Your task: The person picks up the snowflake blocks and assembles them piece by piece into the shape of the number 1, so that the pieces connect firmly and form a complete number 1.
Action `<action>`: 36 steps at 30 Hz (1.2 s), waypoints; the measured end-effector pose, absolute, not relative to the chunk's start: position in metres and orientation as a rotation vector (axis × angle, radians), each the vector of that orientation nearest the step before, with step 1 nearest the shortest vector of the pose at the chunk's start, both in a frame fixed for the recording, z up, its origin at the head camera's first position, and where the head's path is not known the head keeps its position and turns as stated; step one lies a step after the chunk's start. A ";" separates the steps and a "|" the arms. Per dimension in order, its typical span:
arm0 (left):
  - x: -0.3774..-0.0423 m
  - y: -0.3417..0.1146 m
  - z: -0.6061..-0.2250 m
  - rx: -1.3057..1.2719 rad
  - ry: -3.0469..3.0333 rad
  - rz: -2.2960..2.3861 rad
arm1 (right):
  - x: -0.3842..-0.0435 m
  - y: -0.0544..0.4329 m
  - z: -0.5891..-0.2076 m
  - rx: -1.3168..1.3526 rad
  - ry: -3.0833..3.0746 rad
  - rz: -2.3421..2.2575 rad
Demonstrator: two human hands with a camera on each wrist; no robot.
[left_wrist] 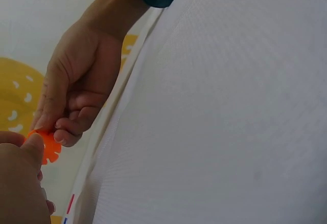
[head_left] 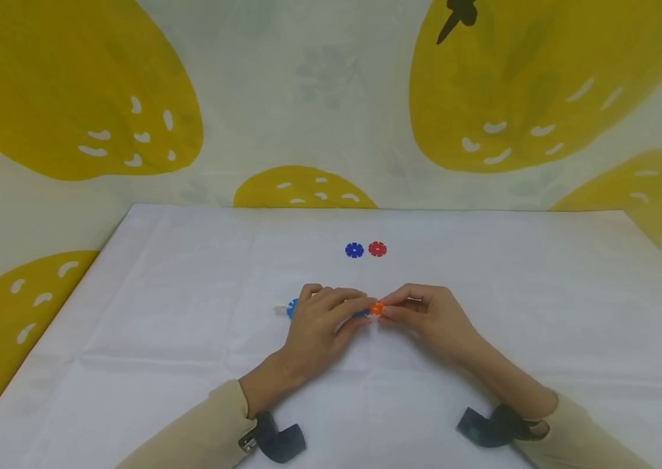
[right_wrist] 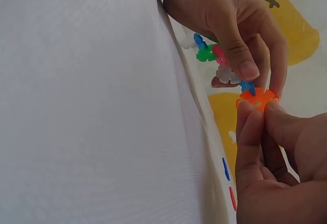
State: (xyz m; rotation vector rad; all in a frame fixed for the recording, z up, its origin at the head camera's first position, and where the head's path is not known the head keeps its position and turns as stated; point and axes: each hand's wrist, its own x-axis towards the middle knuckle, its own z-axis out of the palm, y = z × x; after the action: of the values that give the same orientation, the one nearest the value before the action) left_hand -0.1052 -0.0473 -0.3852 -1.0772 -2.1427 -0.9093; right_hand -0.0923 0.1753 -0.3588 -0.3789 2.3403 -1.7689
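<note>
Yellow rounded shapes (head_left: 73, 85) pattern the pale backdrop (head_left: 331, 130) behind a white table (head_left: 542, 280) — over its middle, the right hand (head_left: 433, 319) pinches an orange disc (right_wrist: 257, 99) between thumb and fingertips, while the left hand (head_left: 322, 322), fingers curled, grips a chain of coloured discs (right_wrist: 206, 53) whose blue end meets the orange one; beyond lie a blue disc (head_left: 354, 250) and a red disc (head_left: 377, 249), just apart
</note>
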 end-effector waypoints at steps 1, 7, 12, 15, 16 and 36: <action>-0.105 -0.047 -0.385 -1.076 -2.140 -0.908 | -0.092 0.175 -0.359 -0.378 2.339 -1.767; -0.106 -0.048 -0.386 -1.062 -2.134 -0.915 | -0.095 0.175 -0.359 -0.397 2.348 -1.747; -0.105 -0.049 -0.386 -1.049 -2.139 -0.927 | -0.096 0.175 -0.358 -0.396 2.397 -1.716; -0.105 -0.049 -0.386 -1.047 -2.137 -0.929 | -0.096 0.176 -0.358 -0.392 2.399 -1.708; -0.105 -0.049 -0.387 -1.047 -2.135 -0.931 | -0.096 0.176 -0.358 -0.395 2.406 -1.697; -0.104 -0.047 -0.386 -1.045 -2.116 -0.896 | -0.149 0.189 -0.338 -0.256 2.817 -1.373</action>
State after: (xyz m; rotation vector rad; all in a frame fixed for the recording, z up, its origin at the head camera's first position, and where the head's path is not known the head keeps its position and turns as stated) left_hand -0.1045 -0.0469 -0.3864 -1.0453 -2.1159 -0.8961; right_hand -0.1492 0.1889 -0.3377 -0.2562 2.8175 -1.3732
